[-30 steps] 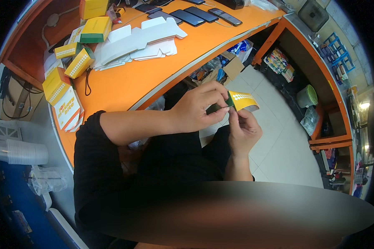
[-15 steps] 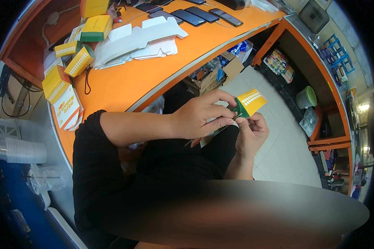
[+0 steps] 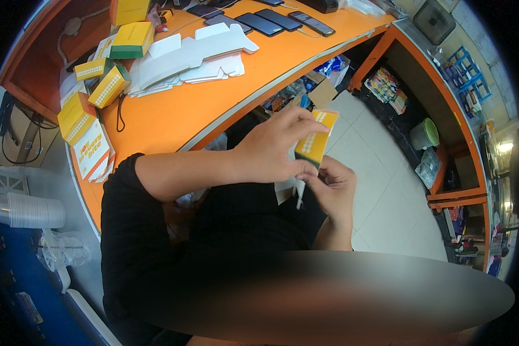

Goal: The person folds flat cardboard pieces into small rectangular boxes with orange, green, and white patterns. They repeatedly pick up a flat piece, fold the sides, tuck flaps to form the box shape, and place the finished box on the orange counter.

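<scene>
A yellow and green cardboard box [image 3: 312,145], with a row of white shapes on its face, is held between both hands over my lap. My left hand [image 3: 274,144] wraps over it from the left, fingers on the far side and thumb on the near edge. At its lower end, my right hand [image 3: 335,183] pinches the green edge with thumb and curled fingers. White flaps [image 3: 299,193] hang below the box; part of it is hidden behind the fingers. Flat white box blanks [image 3: 193,55] lie stacked on the orange table [image 3: 173,118].
Several yellow and green boxes [image 3: 111,85] crowd the table's left end. Phones [image 3: 261,23] lie along its far side, with cables. Stacked plastic tubs [image 3: 26,209] are at the left. A green bin [image 3: 425,135] stands by the orange shelving [image 3: 455,199] on the right.
Both hands have shifted slightly left, and the box has turned so its yellow face shows longer and more upright. My left hand now covers more of that face.
</scene>
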Tool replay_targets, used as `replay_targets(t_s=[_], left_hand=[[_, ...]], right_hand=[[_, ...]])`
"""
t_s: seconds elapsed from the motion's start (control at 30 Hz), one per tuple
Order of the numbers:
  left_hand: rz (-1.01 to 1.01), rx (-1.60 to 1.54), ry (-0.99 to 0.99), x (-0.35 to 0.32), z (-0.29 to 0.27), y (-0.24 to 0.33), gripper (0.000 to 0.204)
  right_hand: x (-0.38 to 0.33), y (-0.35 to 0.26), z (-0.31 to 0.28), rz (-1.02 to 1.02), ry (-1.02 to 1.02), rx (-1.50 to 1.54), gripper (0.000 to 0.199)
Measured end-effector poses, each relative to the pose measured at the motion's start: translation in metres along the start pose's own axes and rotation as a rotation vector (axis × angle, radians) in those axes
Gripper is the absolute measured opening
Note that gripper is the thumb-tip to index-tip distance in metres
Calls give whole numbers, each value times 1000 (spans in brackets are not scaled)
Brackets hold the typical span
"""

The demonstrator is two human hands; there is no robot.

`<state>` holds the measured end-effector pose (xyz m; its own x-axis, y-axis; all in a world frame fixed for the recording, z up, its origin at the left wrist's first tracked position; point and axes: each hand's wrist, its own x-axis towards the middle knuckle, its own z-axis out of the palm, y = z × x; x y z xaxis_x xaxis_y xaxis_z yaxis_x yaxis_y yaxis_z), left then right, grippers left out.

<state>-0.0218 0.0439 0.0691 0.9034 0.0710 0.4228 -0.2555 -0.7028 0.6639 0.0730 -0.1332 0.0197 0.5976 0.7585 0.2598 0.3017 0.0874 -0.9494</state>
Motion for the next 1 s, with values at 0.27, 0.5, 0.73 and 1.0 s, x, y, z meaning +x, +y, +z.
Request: replay_targets(t_s=[0.27, 0.5, 0.73, 1.0], left_hand=[[418, 454, 191, 3, 1, -17, 21], [717, 646, 365, -3, 8, -25, 29], [230, 397, -119, -11, 19, -19, 42], [-187, -806, 99, 4, 20, -27, 32]], right_hand=[[7, 0, 11, -216, 292, -339, 23], [6, 10, 6, 127, 132, 434, 46], [16, 14, 4, -3, 428, -347, 28], [11, -8, 23, -502, 364, -692, 26]])
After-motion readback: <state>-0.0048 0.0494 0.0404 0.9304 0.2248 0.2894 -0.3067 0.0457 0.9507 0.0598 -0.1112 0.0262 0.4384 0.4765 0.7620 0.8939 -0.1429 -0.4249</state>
